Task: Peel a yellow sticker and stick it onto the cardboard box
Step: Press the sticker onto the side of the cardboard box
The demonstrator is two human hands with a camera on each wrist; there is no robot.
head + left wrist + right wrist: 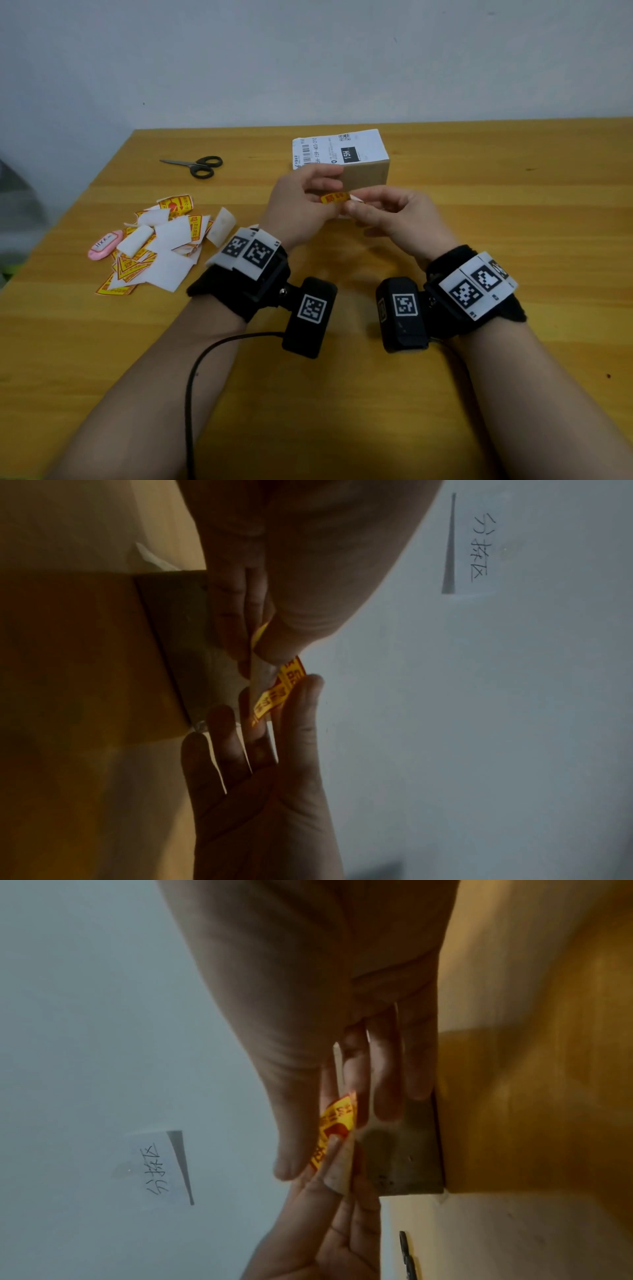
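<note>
The yellow sticker (pixel 334 197) is held above the bench (pixel 479 205), just in front of the cardboard box (pixel 364 171), pinched at its left end by the left hand (pixel 301 202) between thumb and fingers (pixel 236 610), while the right hand (pixel 394 214) pinches its right end, where a white backing (pixel 341 1172) parts from the printed face. Both forearms reach forward with wrists raised, hands meeting fingertip to fingertip, the other right fingers loosely spread. Left on the bench lie scissors (pixel 198 165), a pile of stickers and backings (pixel 157 243) and a pink tag (pixel 104 244).
</note>
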